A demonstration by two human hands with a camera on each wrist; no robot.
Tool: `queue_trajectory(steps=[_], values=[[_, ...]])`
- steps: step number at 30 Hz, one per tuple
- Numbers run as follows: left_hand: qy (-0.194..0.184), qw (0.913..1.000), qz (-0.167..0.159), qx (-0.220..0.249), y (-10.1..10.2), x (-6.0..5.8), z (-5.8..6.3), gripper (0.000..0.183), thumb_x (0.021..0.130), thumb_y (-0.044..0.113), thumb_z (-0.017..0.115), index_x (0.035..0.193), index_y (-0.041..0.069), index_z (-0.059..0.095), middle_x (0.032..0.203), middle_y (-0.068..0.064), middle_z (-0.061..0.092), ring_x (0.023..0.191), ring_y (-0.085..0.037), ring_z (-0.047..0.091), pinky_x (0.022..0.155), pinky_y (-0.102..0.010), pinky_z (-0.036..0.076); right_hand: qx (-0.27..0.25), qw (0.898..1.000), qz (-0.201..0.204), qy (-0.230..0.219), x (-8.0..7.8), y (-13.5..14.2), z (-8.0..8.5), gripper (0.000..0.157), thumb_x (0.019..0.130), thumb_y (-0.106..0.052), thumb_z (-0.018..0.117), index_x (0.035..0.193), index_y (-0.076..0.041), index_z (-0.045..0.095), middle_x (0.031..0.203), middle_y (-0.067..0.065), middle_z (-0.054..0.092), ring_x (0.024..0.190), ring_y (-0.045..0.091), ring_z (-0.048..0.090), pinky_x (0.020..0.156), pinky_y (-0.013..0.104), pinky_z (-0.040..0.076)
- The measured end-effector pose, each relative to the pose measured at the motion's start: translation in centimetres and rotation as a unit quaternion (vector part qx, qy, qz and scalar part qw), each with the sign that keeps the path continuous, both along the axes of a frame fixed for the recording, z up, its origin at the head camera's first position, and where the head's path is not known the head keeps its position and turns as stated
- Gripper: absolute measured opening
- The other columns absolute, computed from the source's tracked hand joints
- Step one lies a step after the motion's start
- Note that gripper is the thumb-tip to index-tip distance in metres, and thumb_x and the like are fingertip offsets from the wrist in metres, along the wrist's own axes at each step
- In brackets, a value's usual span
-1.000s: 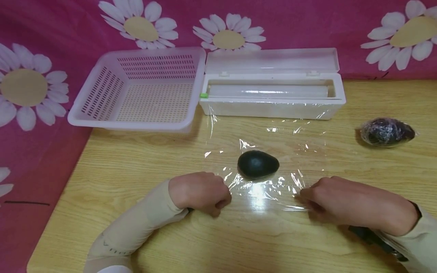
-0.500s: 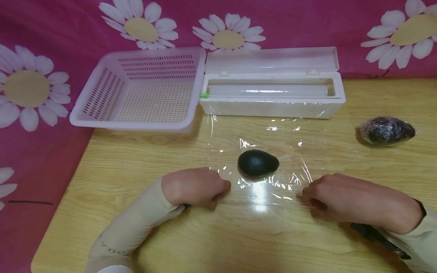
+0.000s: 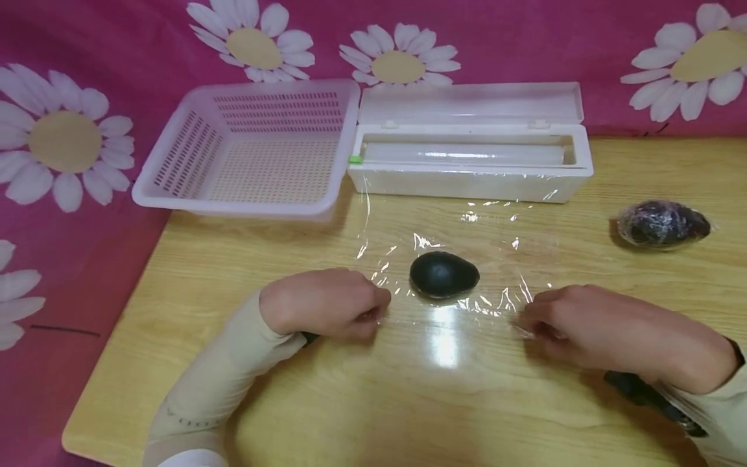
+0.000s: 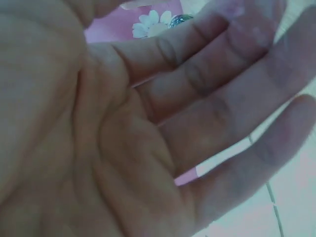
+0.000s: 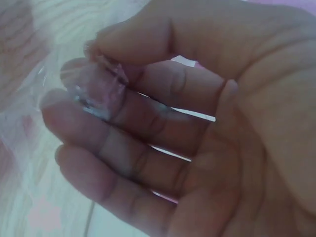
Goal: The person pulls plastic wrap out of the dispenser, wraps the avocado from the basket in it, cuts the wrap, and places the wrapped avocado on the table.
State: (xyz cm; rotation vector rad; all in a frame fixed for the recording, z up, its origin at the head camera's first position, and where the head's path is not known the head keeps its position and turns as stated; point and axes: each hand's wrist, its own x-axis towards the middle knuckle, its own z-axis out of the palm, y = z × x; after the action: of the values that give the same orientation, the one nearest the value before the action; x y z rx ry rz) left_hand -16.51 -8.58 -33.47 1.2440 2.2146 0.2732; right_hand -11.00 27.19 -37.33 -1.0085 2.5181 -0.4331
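Note:
A dark, smooth avocado [image 3: 445, 275] lies on a sheet of clear cling film [image 3: 487, 305] spread over the table. My left hand [image 3: 327, 301] pinches the film's near left corner. At the near right corner, my right hand [image 3: 624, 331] pinches the film between thumb and fingers. Crumpled film [image 5: 101, 91] lies against those fingertips in the right wrist view. In the left wrist view, film [image 4: 256, 22] crosses the upper fingertips, and the pinch itself is mostly out of frame. The sheet runs back to a white cling film dispenser [image 3: 467, 185] with its lid raised.
A film roll [image 3: 461, 154] sits inside the dispenser, with a green slider [image 3: 355, 159] at its left end. Left of it stands a pale perforated basket [image 3: 274, 207]. A film-wrapped avocado [image 3: 662, 225] lies at the right. Floral cloth [image 3: 513, 39] hangs behind the table [image 3: 373, 415].
Both hands have moved away from the table's front and slightly apart, bringing the film's near edge closer to the avocado. The head view has shifted slightly.

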Motion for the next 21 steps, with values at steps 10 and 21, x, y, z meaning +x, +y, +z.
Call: queue_trajectory(steps=[10, 21], values=[[0.055, 0.9967, 0.004, 0.06, -0.6, -0.8, 0.8, 0.027, 0.102, 0.014, 0.052, 0.076, 0.018, 0.051, 0.069, 0.01, 0.04, 0.063, -0.005, 0.038, 0.059, -0.019, 0.036, -0.038, 0.997, -0.01, 0.068, -0.3, 0.5, 0.7, 0.022, 0.087, -0.013, 0.08, 0.087, -0.028, 0.064, 0.078, -0.023, 0.055, 0.068, -0.01, 0.045, 0.059, 0.02, 0.046], [0.094, 0.9901, 0.03, 0.099, -1.2, -1.5, 1.2, 0.024, 0.107, 0.018, 0.049, 0.085, 0.014, 0.055, 0.073, 0.007, 0.045, 0.069, -0.007, 0.047, 0.068, -0.024, 0.046, 0.002, 0.995, -0.063, 0.08, -0.7, 1.1, 2.0, 0.028, 0.085, -0.003, 0.081, 0.09, -0.029, 0.071, 0.084, -0.022, 0.066, 0.072, -0.008, 0.053, 0.064, 0.024, 0.054]])
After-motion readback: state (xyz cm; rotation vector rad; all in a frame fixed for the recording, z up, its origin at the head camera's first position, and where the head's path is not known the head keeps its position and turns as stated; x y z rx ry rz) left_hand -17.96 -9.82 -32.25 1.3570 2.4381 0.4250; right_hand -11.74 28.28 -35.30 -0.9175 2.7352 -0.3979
